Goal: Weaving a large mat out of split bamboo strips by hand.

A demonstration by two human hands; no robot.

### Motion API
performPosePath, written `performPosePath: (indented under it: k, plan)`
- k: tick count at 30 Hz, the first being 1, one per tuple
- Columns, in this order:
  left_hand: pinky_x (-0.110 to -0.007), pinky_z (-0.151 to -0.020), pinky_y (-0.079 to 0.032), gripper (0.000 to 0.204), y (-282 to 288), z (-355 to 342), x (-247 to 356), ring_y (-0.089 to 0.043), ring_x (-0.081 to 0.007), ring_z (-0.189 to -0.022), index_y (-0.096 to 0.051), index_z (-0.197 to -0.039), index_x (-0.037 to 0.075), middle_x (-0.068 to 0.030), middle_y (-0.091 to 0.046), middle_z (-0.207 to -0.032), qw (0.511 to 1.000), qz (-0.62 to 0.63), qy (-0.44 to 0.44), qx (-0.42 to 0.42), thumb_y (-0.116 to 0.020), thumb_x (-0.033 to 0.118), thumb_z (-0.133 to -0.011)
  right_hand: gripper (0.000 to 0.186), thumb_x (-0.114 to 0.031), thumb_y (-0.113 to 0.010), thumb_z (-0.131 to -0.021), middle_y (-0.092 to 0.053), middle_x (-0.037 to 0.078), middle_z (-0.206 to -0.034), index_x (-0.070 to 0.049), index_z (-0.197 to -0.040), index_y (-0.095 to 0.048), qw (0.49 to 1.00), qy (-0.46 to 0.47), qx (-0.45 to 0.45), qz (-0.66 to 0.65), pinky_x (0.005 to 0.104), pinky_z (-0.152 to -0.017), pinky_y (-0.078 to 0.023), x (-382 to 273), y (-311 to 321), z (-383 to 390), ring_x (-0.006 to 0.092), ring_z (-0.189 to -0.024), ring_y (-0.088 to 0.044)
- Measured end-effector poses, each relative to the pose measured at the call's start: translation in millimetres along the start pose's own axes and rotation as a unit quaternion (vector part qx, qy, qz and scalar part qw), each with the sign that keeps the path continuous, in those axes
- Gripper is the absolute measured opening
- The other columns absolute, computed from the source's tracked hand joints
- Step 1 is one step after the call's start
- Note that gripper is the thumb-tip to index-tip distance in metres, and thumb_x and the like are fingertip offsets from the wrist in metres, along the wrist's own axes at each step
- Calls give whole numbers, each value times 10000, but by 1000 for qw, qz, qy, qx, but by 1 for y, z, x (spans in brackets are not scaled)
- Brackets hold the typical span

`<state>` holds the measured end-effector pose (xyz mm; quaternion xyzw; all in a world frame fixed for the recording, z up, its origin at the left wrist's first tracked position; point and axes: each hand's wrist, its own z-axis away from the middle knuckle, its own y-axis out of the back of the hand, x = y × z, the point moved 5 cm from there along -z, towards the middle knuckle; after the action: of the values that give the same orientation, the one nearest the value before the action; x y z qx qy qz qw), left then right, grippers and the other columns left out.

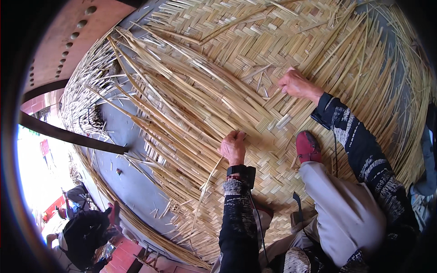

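Head view: we are looking down on a woven mat (273,177) that is lying on the grey floor (136,182), under both hands and a red shoe (307,146).
Left hand (233,148): we are seeing fingers bent inward beside the long strips (182,100); a thin strip (202,195) is trailing just below, but we cannot tell whether this grip is grasping it.
Right hand (298,84): its fingers are bending in above the weave, and the hand itself is hiding whether the grip is clenching on anything.
Long strips: they are lying crowded and crossing, so we are judging that a wrong one could be picked up, or one could crack if bent sharply.
Wrist cable (336,152): it is hanging near the mat, so a strip end could be snagging it.
Red shoe: it is pressing on the weave; shifting weight could be spreading or crushing it.
Dark-bladed tool (298,204): it is sitting near the legs, so a careless reach could be risking a cut.
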<state>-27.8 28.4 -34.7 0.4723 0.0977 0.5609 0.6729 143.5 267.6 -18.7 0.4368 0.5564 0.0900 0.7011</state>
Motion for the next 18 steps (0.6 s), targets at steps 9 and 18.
performPosePath:
  k: [9,18]
  plan:
    - [-397,-816,-315,245,2,14,8,-595,-234,-695,-697,-832,132,-68,-645,-671,999,30,-20,-24,-638,357,-752,135,-52,-622,-612,-509,172,-542,-39,-535,-513,997,-35,-62,33,431,-593,-411,-1,8,9,344,-561,-545]
    - [-365,-785,-356,253,6,8,-4,-615,-232,-718,-695,-843,130,-69,-663,-716,999,16,-33,-11,-640,360,-752,59,-21,-578,-614,-547,174,-574,-33,-569,-542,985,-35,-77,148,433,-708,-393,-5,-15,8,330,-608,-563]
